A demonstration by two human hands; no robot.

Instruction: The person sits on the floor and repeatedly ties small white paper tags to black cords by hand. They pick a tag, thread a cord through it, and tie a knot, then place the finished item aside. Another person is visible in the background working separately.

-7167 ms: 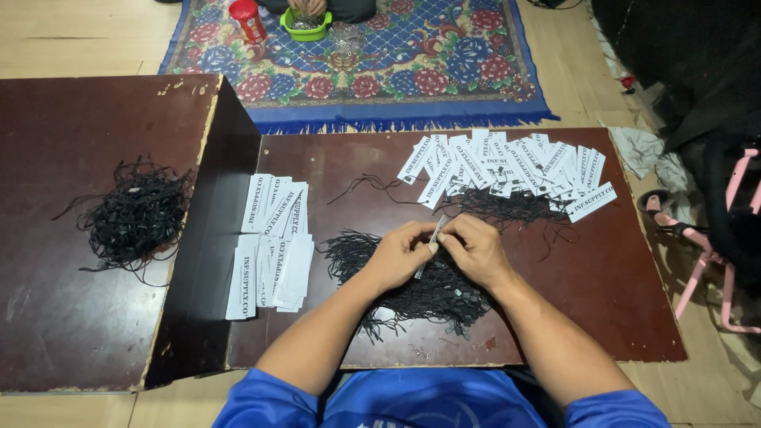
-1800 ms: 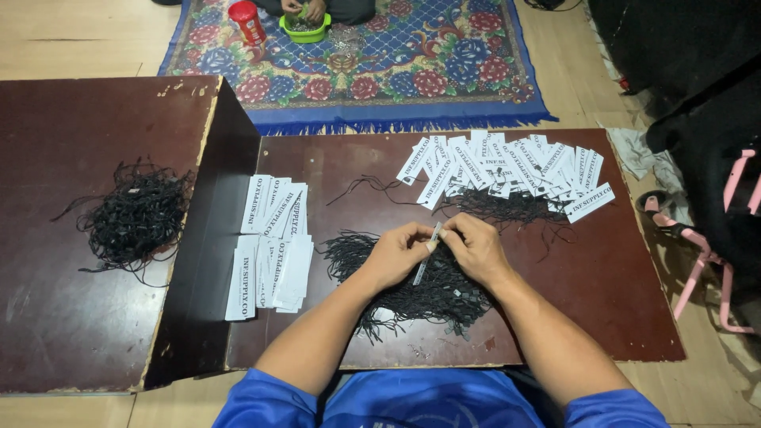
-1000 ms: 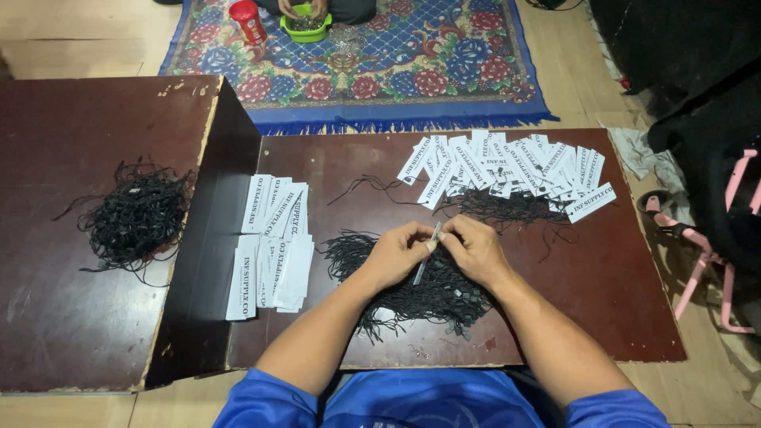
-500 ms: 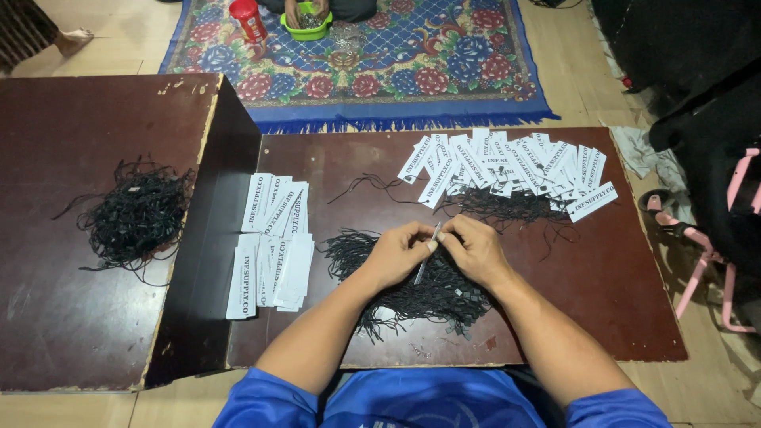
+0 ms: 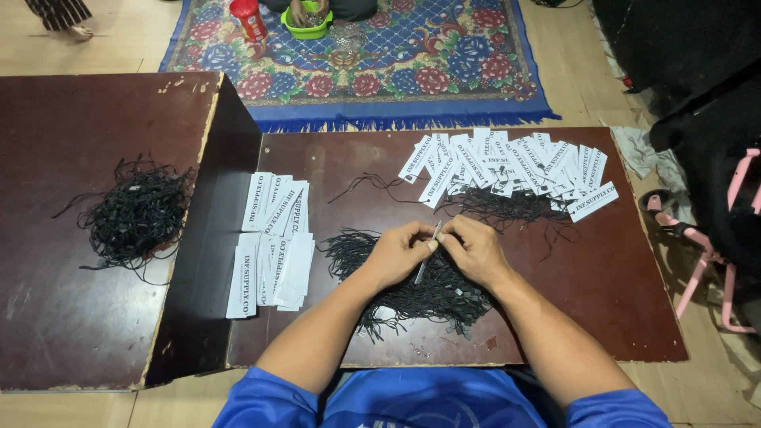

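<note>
Head view: we sit at a dark table point(image 5: 602, 317) beside a patterned rug point(image 5: 444, 71); our hands point(image 5: 436, 252) pinch a white tag point(image 5: 426, 255), its long axis tilted up-right.

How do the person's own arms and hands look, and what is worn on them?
Both arms are bare from the elbows down to the hands. The left hand and the right hand wear no gloves, and no rings, watch or bracelet can be seen. Short bright blue sleeves of a shirt cover the upper arms at the lower edge of the picture.
</note>
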